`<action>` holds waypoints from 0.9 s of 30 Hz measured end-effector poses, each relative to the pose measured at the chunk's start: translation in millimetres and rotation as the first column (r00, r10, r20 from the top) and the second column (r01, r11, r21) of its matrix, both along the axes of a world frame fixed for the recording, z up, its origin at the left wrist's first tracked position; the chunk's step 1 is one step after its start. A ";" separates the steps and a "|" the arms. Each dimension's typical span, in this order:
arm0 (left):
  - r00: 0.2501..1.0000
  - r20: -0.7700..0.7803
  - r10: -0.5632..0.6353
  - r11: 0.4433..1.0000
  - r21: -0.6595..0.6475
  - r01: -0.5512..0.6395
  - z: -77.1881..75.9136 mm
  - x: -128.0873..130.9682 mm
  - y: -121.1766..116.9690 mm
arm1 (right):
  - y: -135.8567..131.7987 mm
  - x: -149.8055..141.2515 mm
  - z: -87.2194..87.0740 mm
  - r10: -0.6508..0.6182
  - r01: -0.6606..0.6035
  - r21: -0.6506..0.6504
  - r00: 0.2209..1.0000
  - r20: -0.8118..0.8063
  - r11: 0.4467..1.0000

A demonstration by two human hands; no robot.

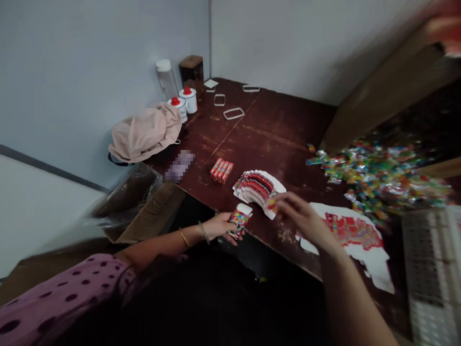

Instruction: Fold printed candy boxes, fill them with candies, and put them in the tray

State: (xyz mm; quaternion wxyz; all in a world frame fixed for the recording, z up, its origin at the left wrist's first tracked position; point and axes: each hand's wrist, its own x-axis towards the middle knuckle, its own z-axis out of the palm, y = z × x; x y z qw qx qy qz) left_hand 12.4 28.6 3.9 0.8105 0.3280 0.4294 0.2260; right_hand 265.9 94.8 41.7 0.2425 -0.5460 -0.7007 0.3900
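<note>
At the table's front edge, my left hand [224, 227] is closed around a small colourful carton [240, 219] with its white top flap up. To the right, my right hand [306, 218] pinches a small yellow-and-red wrapped candy [272, 205]; motion blurs it slightly. Just behind that hand lies a curved fan of flat red-and-white cartons [257, 185]. Several filled-out red cartons [221, 170] stand in a tight row left of the fan. More flat red-and-white cartons [355, 230] are spread beyond my right wrist.
A heap of shiny wrapped candies [382, 173] spills from a cardboard box [374, 86] at right, near a white plastic basket [428, 269]. Lidded mugs [188, 102], a pitcher [167, 79], a beige cloth [146, 134] and white rubber-band-like loops [234, 114] lie farther back on the table [277, 129].
</note>
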 end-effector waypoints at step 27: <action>0.977 -0.200 -0.073 0.971 0.209 0.115 3.2 0.9 -16.8 | -98.0 -79.3 -22.4 -0.211 -0.001 -0.383 0.834 -0.510 0.924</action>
